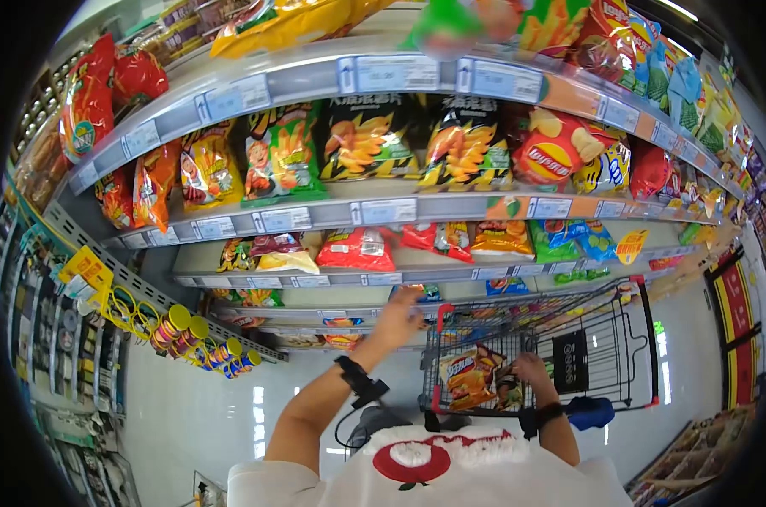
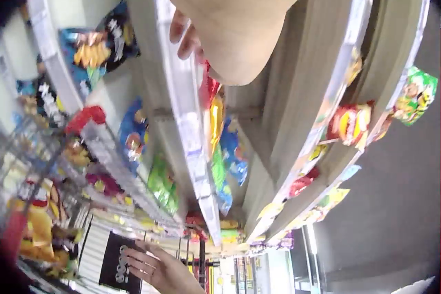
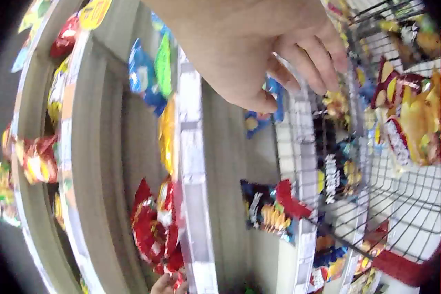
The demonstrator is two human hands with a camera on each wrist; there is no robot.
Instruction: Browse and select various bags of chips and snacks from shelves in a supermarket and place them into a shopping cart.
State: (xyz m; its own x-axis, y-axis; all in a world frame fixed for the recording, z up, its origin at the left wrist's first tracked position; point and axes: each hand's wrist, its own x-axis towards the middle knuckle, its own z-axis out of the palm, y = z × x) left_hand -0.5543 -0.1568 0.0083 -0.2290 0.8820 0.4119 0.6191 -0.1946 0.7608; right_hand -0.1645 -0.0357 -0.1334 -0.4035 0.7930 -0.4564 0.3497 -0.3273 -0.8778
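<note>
My left hand (image 1: 400, 321) is held out in front of the lower shelves, fingers loosely bent, with no bag visible in it. In the left wrist view its fingers (image 2: 182, 37) show beside a shelf edge, close to a red snack bag (image 2: 209, 88). From the right wrist view, the left fingertips (image 3: 165, 284) overlap the bottom of a red bag (image 3: 155, 232) on the shelf. Over the shopping cart (image 1: 641, 338) is my right hand (image 1: 533, 372), its fingers slightly bent and holding nothing. An orange-and-red snack bag (image 1: 470, 376) lies in the cart beside it.
Tiered shelves of snack bags curve across the front; black chip bags (image 1: 370, 139) and a red Lay's bag (image 1: 548, 152) stand on an upper tier. Yellow-lidded cups (image 1: 176, 319) hang at the left. A black panel (image 1: 569, 359) is fixed to the cart.
</note>
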